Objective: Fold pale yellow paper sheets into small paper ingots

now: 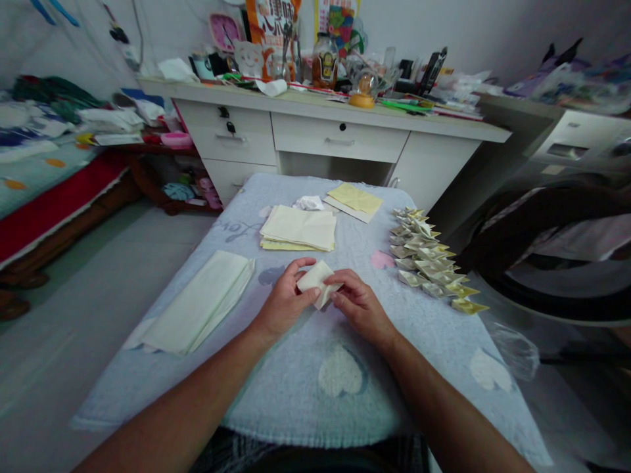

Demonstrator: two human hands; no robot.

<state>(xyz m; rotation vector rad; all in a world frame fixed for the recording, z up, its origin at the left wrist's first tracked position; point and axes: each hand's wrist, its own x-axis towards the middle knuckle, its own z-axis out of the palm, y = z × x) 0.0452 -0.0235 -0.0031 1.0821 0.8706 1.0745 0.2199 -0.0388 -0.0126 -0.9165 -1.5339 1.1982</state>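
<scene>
A small piece of folded cream paper is held between both hands above the cloth-covered table. My left hand pinches its left side, thumb in front. On the right side, the thumb and fingers of my right hand grip a corner. Beyond the hands lies a stack of cream and yellow paper sheets. To the right stand several rows of folded paper boats. A long folded bundle of pale paper rests at the left.
A blue-grey cloth with heart patterns covers the table. Yellow and white sheets and a crumpled white tissue lie toward its far side. Behind stands a white desk with cluttered top; a washing machine is at right, a bed at left.
</scene>
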